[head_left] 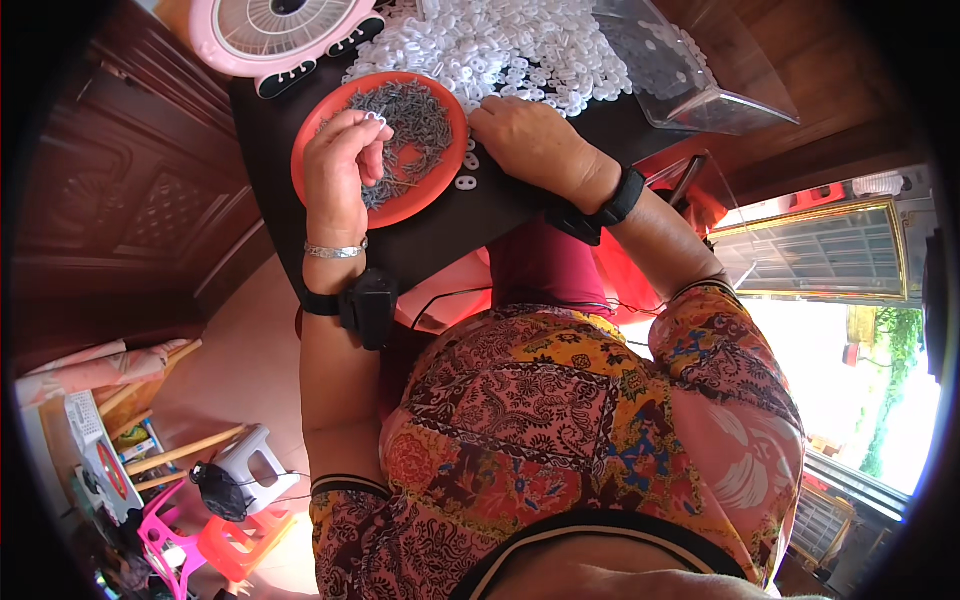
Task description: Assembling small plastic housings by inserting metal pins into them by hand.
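Note:
My left hand (343, 160) is raised over an orange-red basin (449, 178), its fingers pinched on a small white plastic piece (375, 117). Many slim grey pieces (420, 118), like screws or plugs, lie loose inside the basin. To the right of the rim, my right hand (530, 140) rests at the near edge of a big heap of white oval plastic pieces (500, 50). Its fingers curl down with the tips together, and whatever they hold is hidden. A few white two-holed ovals (466, 183) lie on the dark table between the basin and my right hand.
A pink round fan (285, 40) stands at the table's far left. At the far right, a clear plastic box (715, 105) lies with white pieces in it. Left of the dark table (270, 180) is a carved wooden panel (130, 180). Stools (255, 465) stand on the floor lower left.

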Demonstrator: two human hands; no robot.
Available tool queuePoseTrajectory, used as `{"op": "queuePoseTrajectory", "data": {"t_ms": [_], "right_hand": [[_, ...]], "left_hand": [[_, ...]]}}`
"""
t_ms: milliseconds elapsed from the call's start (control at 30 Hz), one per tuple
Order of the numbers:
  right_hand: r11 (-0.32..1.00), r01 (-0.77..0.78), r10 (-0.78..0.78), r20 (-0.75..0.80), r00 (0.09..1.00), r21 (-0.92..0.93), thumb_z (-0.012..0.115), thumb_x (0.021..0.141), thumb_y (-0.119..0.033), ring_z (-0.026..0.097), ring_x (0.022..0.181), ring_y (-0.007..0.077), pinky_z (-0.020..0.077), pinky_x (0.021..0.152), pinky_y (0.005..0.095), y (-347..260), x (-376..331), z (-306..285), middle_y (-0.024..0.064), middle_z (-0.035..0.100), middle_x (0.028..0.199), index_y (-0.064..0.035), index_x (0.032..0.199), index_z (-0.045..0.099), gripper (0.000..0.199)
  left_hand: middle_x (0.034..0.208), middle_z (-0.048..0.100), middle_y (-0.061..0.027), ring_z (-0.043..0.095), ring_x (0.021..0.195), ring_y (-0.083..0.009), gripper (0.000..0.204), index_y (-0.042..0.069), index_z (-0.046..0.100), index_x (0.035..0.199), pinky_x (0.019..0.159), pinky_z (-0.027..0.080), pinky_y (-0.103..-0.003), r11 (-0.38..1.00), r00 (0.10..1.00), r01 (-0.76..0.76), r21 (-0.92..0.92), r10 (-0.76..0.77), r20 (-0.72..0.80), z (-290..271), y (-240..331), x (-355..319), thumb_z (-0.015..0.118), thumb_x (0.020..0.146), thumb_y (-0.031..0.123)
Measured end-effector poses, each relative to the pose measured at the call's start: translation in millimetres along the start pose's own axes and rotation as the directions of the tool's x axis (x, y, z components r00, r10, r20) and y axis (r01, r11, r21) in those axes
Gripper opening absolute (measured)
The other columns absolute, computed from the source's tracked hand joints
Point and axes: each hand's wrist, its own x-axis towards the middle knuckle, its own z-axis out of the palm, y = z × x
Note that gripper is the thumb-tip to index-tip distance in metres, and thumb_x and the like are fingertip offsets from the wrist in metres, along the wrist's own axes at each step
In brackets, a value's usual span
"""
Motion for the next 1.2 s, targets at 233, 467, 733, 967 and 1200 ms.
{"op": "queuePoseTrajectory", "data": {"t_ms": [233, 467, 733, 967, 1200], "right_hand": [[0.964, -0.043, 0.082, -0.138, 0.987, 0.262, 0.053, 0.089, -0.014, 0.063, 0.071, 0.0281, 0.0497, 0.062, 0.0367, 15, 9, 4, 0.014, 0.061, 0.079, -0.0019, 0.089, 0.059, 0.013], [0.642, -0.311, 0.348, 0.095, 0.933, 0.701, 0.057, 0.088, -0.017, 0.061, 0.062, 0.022, 0.0484, 0.06, 0.0316, 15, 25, -12, 0.0118, 0.063, 0.074, -0.0014, 0.097, 0.062, 0.018], [0.738, -0.235, 0.27, 0.042, 0.962, 0.632, 0.06, 0.09, -0.015, 0.057, 0.067, 0.0084, 0.045, 0.061, 0.0246, 5, 5, -33, 0.0023, 0.062, 0.072, -0.0036, 0.096, 0.064, 0.014], [0.437, -0.322, 0.164, 0.277, 0.947, 0.84, 0.063, 0.087, -0.004, 0.058, 0.073, 0.0074, 0.0455, 0.064, 0.0215, -22, -53, -51, 0.0028, 0.064, 0.081, 0.0002, 0.094, 0.065, 0.009], [0.456, -0.26, 0.098, 0.242, 0.965, 0.851, 0.063, 0.088, -0.007, 0.061, 0.075, 0.0062, 0.0495, 0.066, 0.0218, -43, -55, -32, 0.0024, 0.065, 0.081, -0.0005, 0.095, 0.064, 0.009]], "left_hand": [[0.058, 0.049, 0.0026, 0.043, 0.049, -0.0049, 0.019, 0.0, 0.063, 0.078, 0.047, 0.03, -0.02, 0.998, 1.0, 0.029, -0.054, -0.029, 0.01, 4, 0, -2, 0.056, 0.087, 0.016], [0.057, 0.048, 0.0024, 0.042, 0.049, -0.0052, 0.019, 0.0, 0.063, 0.078, 0.047, 0.03, -0.02, 0.996, 0.996, 0.08, -0.03, -0.08, 0.031, 13, -4, -11, 0.055, 0.087, 0.015], [0.059, 0.047, 0.0007, 0.041, 0.05, -0.0073, 0.018, -0.001, 0.062, 0.081, 0.048, 0.029, -0.021, 0.995, 0.999, -0.008, -0.104, 0.012, 0.045, -2, -7, 6, 0.054, 0.087, 0.014], [0.067, 0.044, -0.0023, 0.04, 0.064, -0.0123, 0.024, -0.006, 0.06, 0.095, 0.058, 0.03, -0.026, 0.984, 0.996, 0.03, -0.174, -0.015, 0.087, -26, -9, 18, 0.053, 0.09, 0.016], [0.057, 0.046, 0.0043, 0.041, 0.048, -0.0068, 0.021, 0.007, 0.059, 0.079, 0.044, 0.03, -0.02, 0.999, 0.996, 0.019, -0.033, -0.022, -0.091, -5, -1, 9, 0.052, 0.089, 0.023]]}}
